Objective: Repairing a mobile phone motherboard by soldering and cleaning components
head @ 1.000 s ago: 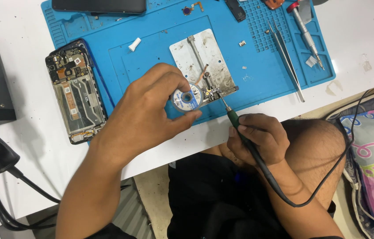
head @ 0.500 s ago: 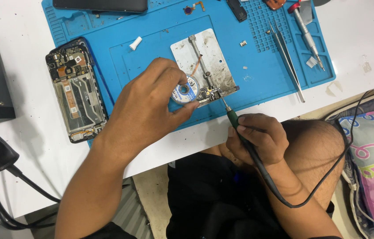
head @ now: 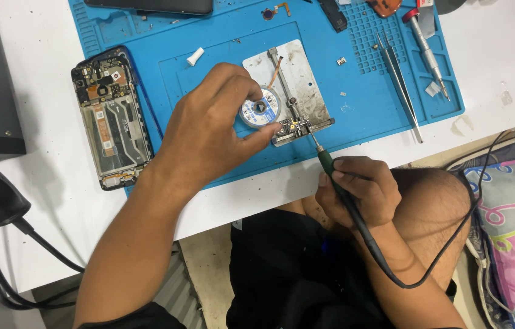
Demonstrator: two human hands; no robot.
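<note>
Head view: left hand (head: 209, 131) pinches solder-wick spool (head: 259, 108) on metal fixture (head: 306, 79); right hand (head: 358, 189) grips soldering iron (head: 330, 164), tip at clamped board (head: 288, 128) just beside left fingertips. Desoldering appears underway, unfinished.

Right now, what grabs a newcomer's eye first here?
The bright blue repair mat on the white table, with a metal board holder at its middle. There the left hand holds a solder wick spool, while the right hand points a corded soldering iron at the holder's near edge. An opened phone lies at the mat's left edge.
</note>
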